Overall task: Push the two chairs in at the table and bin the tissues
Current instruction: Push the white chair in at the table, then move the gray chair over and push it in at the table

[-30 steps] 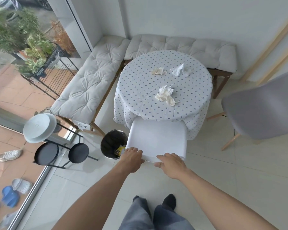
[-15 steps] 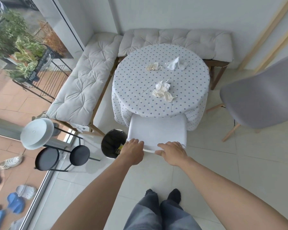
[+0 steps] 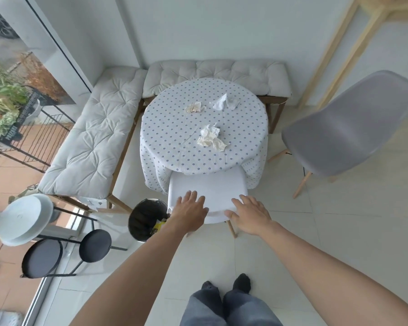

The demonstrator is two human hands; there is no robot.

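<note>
The round table (image 3: 174, 147), covered in a white cloth with small blue dots, is the centre of the scene. A white chair (image 3: 212, 189) stands at the table's near edge, its front tucked under the hanging cloth and its backrest facing the person. The left hand (image 3: 189, 214) lies flat over the left part of the backrest's top edge, fingers spread and straight, gripping nothing; whether the palm actually touches the chair cannot be told. The right hand (image 3: 251, 216) is spread the same way over the right part of that edge, also loose and holding nothing. A grey chair (image 3: 346, 128) stands well apart from the table on its right side, turned at an angle, with pale wooden legs. Three tissues lie on the table: a crumpled cream and white one (image 3: 211, 138) near the middle, a smaller yellowish one (image 3: 193, 107) toward the far left, and a white one (image 3: 224, 102) just right of that, toward the far edge. A round black bin (image 3: 144, 217) stands on the floor just left of the table's near side, beside the white chair, with a yellow scrap inside. Cushioned benches (image 3: 92, 142) line the table's left and far sides.
</note>
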